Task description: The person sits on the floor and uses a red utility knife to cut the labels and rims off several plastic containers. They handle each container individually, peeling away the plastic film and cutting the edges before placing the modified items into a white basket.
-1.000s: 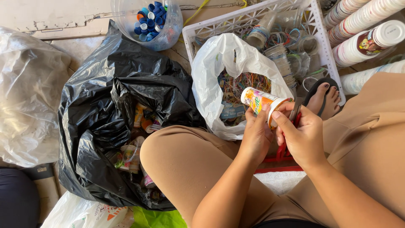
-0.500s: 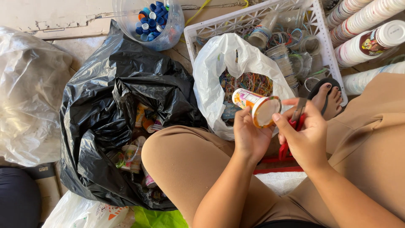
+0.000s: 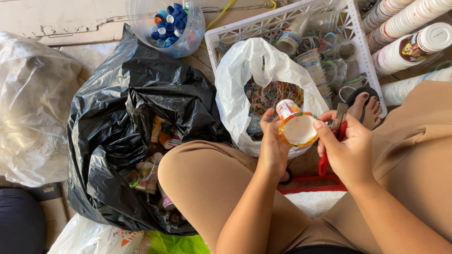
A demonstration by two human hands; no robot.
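My left hand (image 3: 272, 146) grips a small white plastic cup (image 3: 295, 126) with a colourful printed wrap, its open mouth turned toward me. My right hand (image 3: 347, 149) holds red-handled scissors (image 3: 329, 149), and its forefinger rests on the cup's orange rim. Both hands hover over my lap, just in front of a white plastic bag (image 3: 254, 75) holding thin coloured strips.
A black rubbish bag (image 3: 117, 117) with used cups lies open at the left. A white crate (image 3: 358, 51) of cut plastic rings sits behind the white bag. A clear bag of bottle caps (image 3: 169, 26), stacked cups (image 3: 409, 42) and a clear bag (image 3: 28, 108) surround me.
The cup has been turned in my left hand, so its open mouth now faces up toward me. My right forefinger has come onto its rim.
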